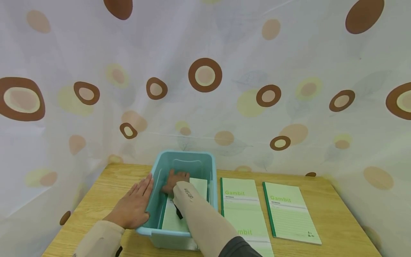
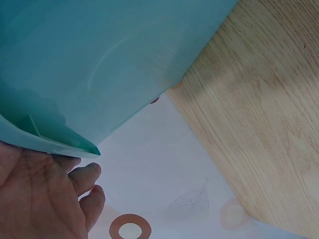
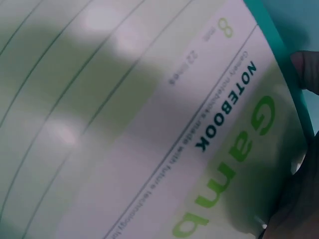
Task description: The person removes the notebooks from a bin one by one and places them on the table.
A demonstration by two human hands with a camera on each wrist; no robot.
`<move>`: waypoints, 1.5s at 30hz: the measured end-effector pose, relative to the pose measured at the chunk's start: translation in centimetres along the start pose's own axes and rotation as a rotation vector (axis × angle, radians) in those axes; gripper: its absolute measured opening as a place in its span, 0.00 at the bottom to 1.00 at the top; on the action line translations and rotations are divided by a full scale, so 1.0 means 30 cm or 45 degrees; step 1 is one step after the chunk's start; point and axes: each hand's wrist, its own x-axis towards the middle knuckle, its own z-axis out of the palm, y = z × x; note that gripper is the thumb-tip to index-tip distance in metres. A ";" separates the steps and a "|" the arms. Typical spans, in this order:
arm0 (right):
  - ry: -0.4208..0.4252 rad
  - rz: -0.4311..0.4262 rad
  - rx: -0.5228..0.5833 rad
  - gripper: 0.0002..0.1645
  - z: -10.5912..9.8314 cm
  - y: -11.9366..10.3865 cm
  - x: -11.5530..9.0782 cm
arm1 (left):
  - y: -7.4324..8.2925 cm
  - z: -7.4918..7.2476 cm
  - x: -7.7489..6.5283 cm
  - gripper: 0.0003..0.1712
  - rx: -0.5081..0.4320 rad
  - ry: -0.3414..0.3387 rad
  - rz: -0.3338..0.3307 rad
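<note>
A light-blue plastic bin (image 1: 214, 171) stands on the wooden table. My left hand (image 1: 136, 203) lies along its left rim, fingers extended; in the left wrist view that hand (image 2: 45, 194) is against the bin's edge. Inside the bin, my right hand (image 1: 176, 180) is at the far left corner of a pale green notebook (image 1: 173, 217) with a dark green spine. Close up in the right wrist view, the thumb touches the spine of this notebook (image 3: 149, 124), and the other fingers, dark and partly cut off, hold its top edge. My right forearm hides part of the cover.
Right of the bin lie two green notebooks (image 1: 240, 194), one nearer and partly overlapping, its lower part behind my sleeve. Another notebook (image 1: 289, 212) lies slightly turned farther right. A white curtain (image 1: 205, 117) with brown ovals hangs behind the table (image 1: 340, 221).
</note>
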 end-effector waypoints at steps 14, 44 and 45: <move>0.068 0.005 -0.034 0.37 -0.038 0.007 -0.022 | 0.016 0.003 0.013 0.46 0.014 -0.025 0.003; 0.352 -0.232 0.006 0.28 -0.560 0.017 -0.230 | 0.019 0.002 -0.004 0.48 -0.006 -0.016 -0.031; 0.366 -0.247 0.027 0.27 -0.588 0.021 -0.243 | 0.019 0.001 -0.005 0.48 -0.007 -0.012 -0.033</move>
